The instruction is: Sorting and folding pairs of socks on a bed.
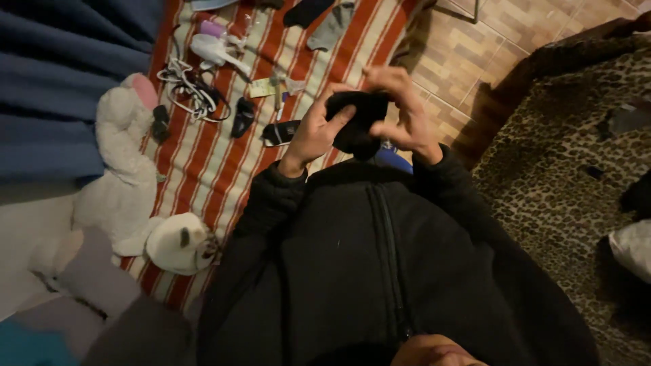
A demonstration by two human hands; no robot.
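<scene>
**Balling up a black sock**

Holding the black sock (357,120) at chest height above the striped blanket (203,163), you have it mostly bunched, one end loose below. Your left hand (313,132) cups it, thumb pressed across; your right hand (405,115) arches over, fingers curled onto it. Other socks (319,17) lie unsorted near a white plush toy (125,176).
</scene>
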